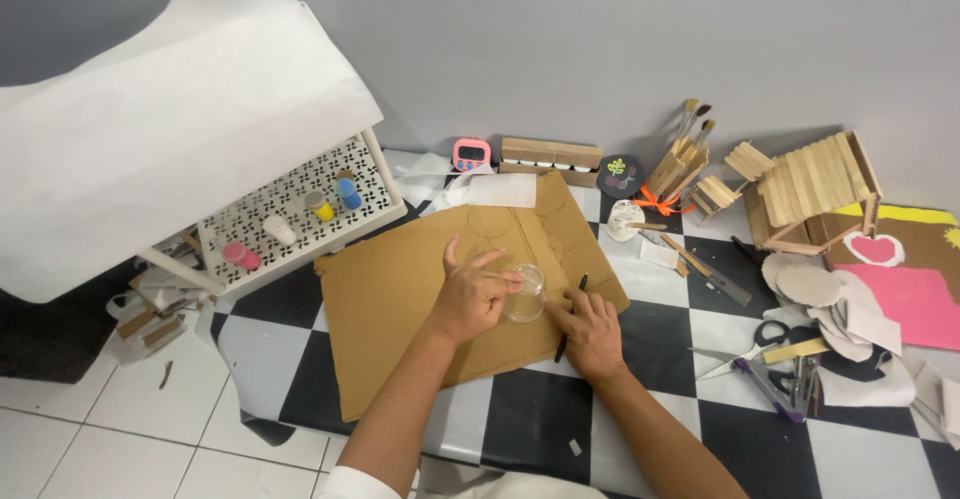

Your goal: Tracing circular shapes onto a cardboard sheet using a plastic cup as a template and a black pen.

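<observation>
Left hand: spread wide and gripping nothing, only fingertips pressing down on top of small clear plastic cup, thumb pointing up and away. Right hand: closed around thin black pen, held like for writing, tip down at right side of cup.

Cup placed upside down, it seems, on large brown cardboard sheet, near right edge of sheet, just below some faint pencilled circles. Cardboard lying flat on black-and-white checkered table cover.

For doing this tracing well, probably:
- Press straight down on cup, with equal force from all fingertips, to avoid sliding on smooth cardboard.
- Hold pen nearly upright, tip touching both rim and cardboard, no gap between.
- Move pen slowly in one continuous line; lift left fingers out of way only one at a time when pen comes near.
- Mind right edge of sheet: not much room there, so check whole rim sits on cardboard.

Scissors with black handles and round cardboard cut-outs lying well apart to right, not touched.
</observation>
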